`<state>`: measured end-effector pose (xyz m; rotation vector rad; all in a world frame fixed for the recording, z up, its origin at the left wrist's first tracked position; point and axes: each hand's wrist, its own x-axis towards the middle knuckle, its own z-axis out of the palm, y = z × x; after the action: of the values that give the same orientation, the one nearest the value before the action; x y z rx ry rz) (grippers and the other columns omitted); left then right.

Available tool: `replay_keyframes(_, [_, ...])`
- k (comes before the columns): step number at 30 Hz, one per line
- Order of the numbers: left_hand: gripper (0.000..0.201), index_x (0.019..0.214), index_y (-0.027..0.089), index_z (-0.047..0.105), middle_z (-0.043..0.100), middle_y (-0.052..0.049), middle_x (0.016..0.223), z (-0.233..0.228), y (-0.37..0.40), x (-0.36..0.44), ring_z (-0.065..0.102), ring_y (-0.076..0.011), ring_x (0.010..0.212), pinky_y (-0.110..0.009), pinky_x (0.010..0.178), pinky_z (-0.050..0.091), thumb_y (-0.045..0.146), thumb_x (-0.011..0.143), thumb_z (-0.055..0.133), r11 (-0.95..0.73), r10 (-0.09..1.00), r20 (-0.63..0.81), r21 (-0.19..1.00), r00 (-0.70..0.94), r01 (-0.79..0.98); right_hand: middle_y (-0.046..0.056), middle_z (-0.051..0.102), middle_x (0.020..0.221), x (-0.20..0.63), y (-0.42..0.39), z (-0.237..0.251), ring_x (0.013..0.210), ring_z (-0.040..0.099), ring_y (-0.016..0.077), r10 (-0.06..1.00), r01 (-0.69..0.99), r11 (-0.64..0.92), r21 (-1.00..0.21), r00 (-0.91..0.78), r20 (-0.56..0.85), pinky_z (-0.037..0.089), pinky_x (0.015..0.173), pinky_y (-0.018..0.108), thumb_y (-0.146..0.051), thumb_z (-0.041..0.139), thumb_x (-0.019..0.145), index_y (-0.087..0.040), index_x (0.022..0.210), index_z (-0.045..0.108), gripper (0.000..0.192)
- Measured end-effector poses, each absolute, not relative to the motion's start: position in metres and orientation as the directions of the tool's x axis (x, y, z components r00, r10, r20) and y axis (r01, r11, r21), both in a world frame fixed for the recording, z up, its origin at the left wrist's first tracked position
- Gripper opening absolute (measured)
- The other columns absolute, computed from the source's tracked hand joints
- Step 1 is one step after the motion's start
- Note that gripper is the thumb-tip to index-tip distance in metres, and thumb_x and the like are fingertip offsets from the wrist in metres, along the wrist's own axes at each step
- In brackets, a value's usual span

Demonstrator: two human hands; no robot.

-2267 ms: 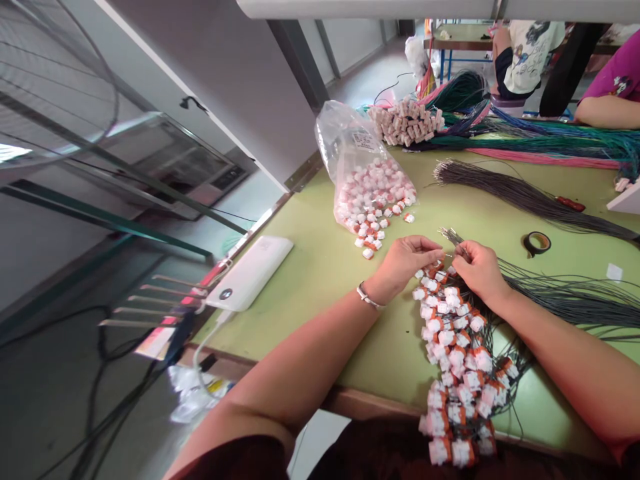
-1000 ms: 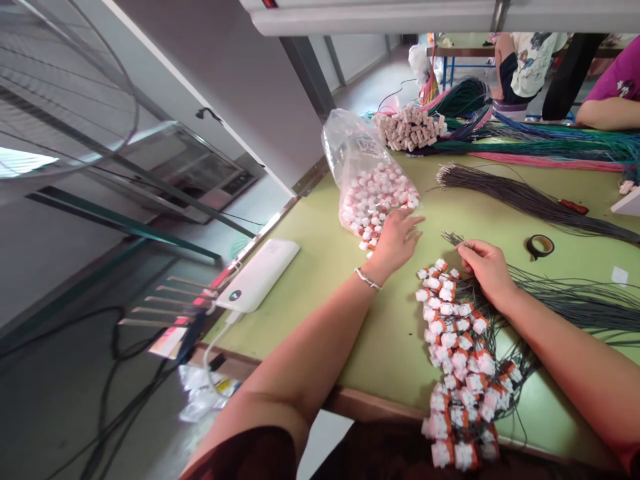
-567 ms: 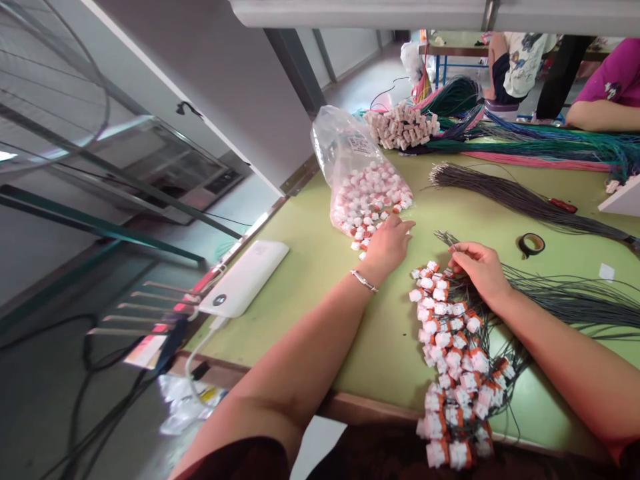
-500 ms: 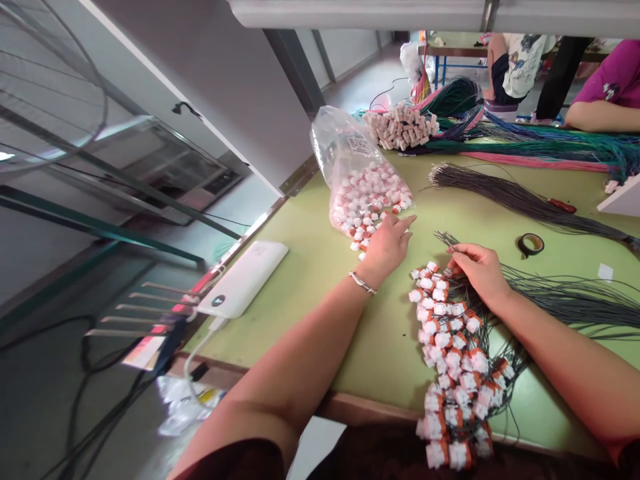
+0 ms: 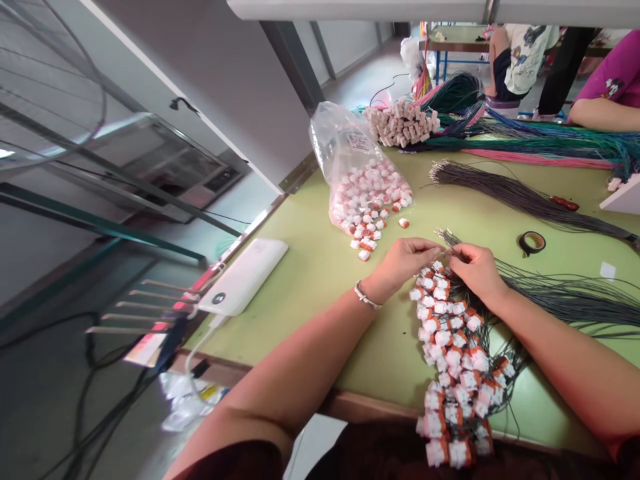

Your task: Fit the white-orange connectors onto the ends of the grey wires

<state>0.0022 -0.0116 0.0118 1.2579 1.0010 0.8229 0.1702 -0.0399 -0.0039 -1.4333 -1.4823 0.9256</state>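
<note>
My left hand and my right hand meet fingertip to fingertip above a heap of white-and-orange plug connectors with dark wires attached. The left thumb and fingers are pinched together; whatever lies between them is too small to make out. My right hand is closed on a thin dark wire, its end by the left fingertips. Just behind the hands, loose wire tips of a dark wire bundle stick out. Left of them, a clear plastic bag spills similar connectors, and a single connector lies apart.
A white power bank with a cable lies at the table's left edge. Black tape, a red-handled tool and another dark wire bundle are at right. Coloured wires lie at the back, near another person's arm.
My left hand has moved right and slightly nearer, from beside the bag's spilled connectors to my right fingertips, and its fingers have closed. The lone connector is now uncovered. My right hand stays almost in place.
</note>
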Motion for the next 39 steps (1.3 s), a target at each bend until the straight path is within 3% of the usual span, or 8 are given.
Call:
replay_keyframes(3, [0.017,0.081,0.011,0.073,0.060,0.000,0.056,0.007,-0.006,0.000,0.041,-0.0035,0.043,-0.018,0.040,0.030,0.025,0.072,0.073,0.327,0.898,-0.265,0.936,0.352,-0.129,-0.002,0.053,0.054,0.172,-0.040,-0.005,0.053,0.043,0.0117,0.997,0.376,0.060,-0.925,0.017,0.071,0.033,0.051,0.025,-0.038,0.060,0.072,-0.017,0.071,0.067,0.022])
replay_keyframes(6, [0.014,0.082,0.008,0.071,0.067,-0.005,0.068,0.006,-0.002,-0.002,0.053,-0.0053,0.052,-0.017,0.048,0.042,0.018,0.073,0.073,0.458,0.866,-0.351,0.843,0.357,-0.283,-0.003,0.053,0.052,0.172,-0.041,-0.002,0.049,0.043,0.0114,0.998,0.359,0.031,-0.933,0.037,0.048,0.033,0.049,0.025,-0.034,0.059,0.071,-0.018,0.073,0.066,0.018])
replay_keyframes(10, [0.007,0.081,0.008,0.068,0.069,-0.007,0.073,0.006,-0.002,-0.002,0.059,-0.0058,0.056,-0.016,0.053,0.047,0.013,0.078,0.068,0.496,0.845,-0.355,0.800,0.400,-0.338,-0.003,0.054,0.051,0.171,-0.043,0.005,0.047,0.044,0.0110,0.997,0.291,-0.043,-0.956,0.068,-0.024,0.033,0.048,0.024,-0.032,0.059,0.067,-0.018,0.067,0.059,0.013])
replay_keyframes(18, [0.005,0.076,0.008,0.069,0.069,-0.006,0.072,0.000,-0.005,0.002,0.063,-0.0077,0.064,-0.017,0.067,0.052,0.010,0.073,0.072,0.512,0.831,-0.347,0.784,0.435,-0.351,-0.005,0.042,0.049,0.171,-0.044,0.005,0.051,0.035,0.0099,0.999,0.310,0.022,-0.951,0.025,0.031,0.028,0.049,0.024,-0.029,0.054,0.069,-0.018,0.055,0.053,0.017])
replay_keyframes(26, [0.014,0.075,0.011,0.068,0.069,-0.004,0.073,0.000,-0.008,0.001,0.063,-0.0096,0.065,-0.023,0.069,0.052,0.017,0.066,0.078,0.405,0.859,-0.262,0.873,0.440,-0.271,-0.005,0.037,0.047,0.170,-0.043,0.003,0.050,0.032,0.0097,1.000,0.340,0.017,-0.940,0.012,0.022,0.023,0.047,0.025,-0.026,0.049,0.064,-0.019,0.053,0.048,0.013])
replay_keyframes(29, [0.012,0.075,0.013,0.070,0.071,-0.006,0.078,0.003,-0.012,0.005,0.064,-0.0122,0.070,-0.026,0.071,0.052,0.020,0.068,0.077,0.137,0.905,-0.073,0.983,0.418,-0.125,-0.005,0.037,0.048,0.171,-0.042,0.002,0.050,0.031,0.0096,1.000,0.294,-0.008,-0.956,-0.006,-0.010,0.023,0.047,0.025,-0.027,0.049,0.063,-0.019,0.052,0.048,0.014])
replay_keyframes(33, [0.001,0.070,0.016,0.072,0.070,-0.006,0.082,0.010,-0.017,0.010,0.064,-0.0143,0.076,-0.026,0.073,0.051,0.017,0.070,0.072,-0.168,0.898,0.141,0.985,0.417,0.030,-0.005,0.037,0.049,0.174,-0.040,0.000,0.051,0.033,0.0093,0.998,0.244,0.009,-0.970,-0.057,-0.005,0.025,0.049,0.024,-0.027,0.050,0.063,-0.019,0.053,0.048,0.013])
replay_keyframes(39, [0.008,0.072,0.015,0.071,0.068,-0.003,0.067,0.007,-0.018,0.013,0.059,-0.0113,0.059,-0.024,0.059,0.048,0.022,0.069,0.073,0.063,0.938,-0.060,0.998,0.341,0.003,-0.005,0.043,0.049,0.173,-0.042,0.002,0.048,0.035,0.0092,1.000,0.224,-0.019,-0.975,0.017,-0.015,0.027,0.047,0.024,-0.032,0.056,0.064,-0.019,0.057,0.052,0.016])
